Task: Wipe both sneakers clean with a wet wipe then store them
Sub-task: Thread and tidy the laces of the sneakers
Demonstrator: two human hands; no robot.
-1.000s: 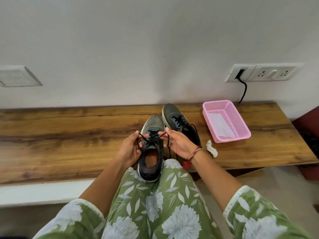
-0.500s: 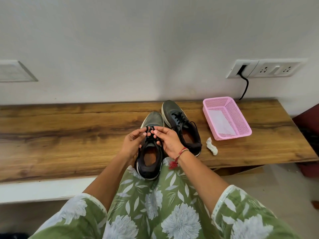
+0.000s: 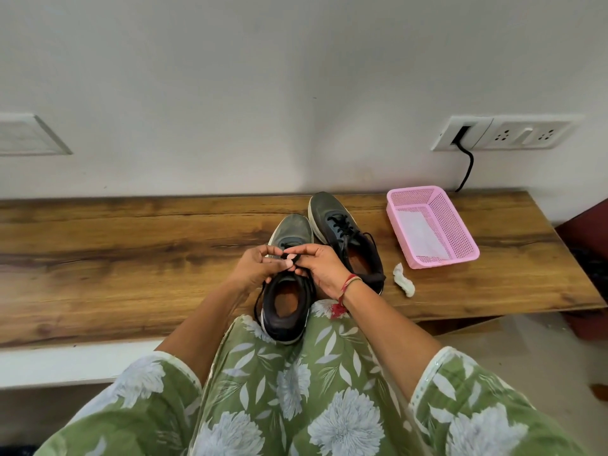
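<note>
Two dark grey sneakers stand side by side on the wooden bench (image 3: 131,258), toes toward the wall. The near sneaker (image 3: 286,304) has its heel over the bench's front edge, against my lap. My left hand (image 3: 255,269) and my right hand (image 3: 317,264) meet over its tongue, and both pinch its black laces (image 3: 293,257). The far sneaker (image 3: 342,232) lies just right of it, laced, untouched. A crumpled white wet wipe (image 3: 404,280) lies on the bench to the right of the sneakers.
A pink mesh basket (image 3: 460,241) with a white sheet inside stands at the bench's right end. Behind it a wall socket (image 3: 500,134) holds a black cord. The white wall runs along the bench's back edge.
My hands had the laces pulled apart to either side; they have come together over the near sneaker's tongue, still pinching the laces. The view shifted slightly.
</note>
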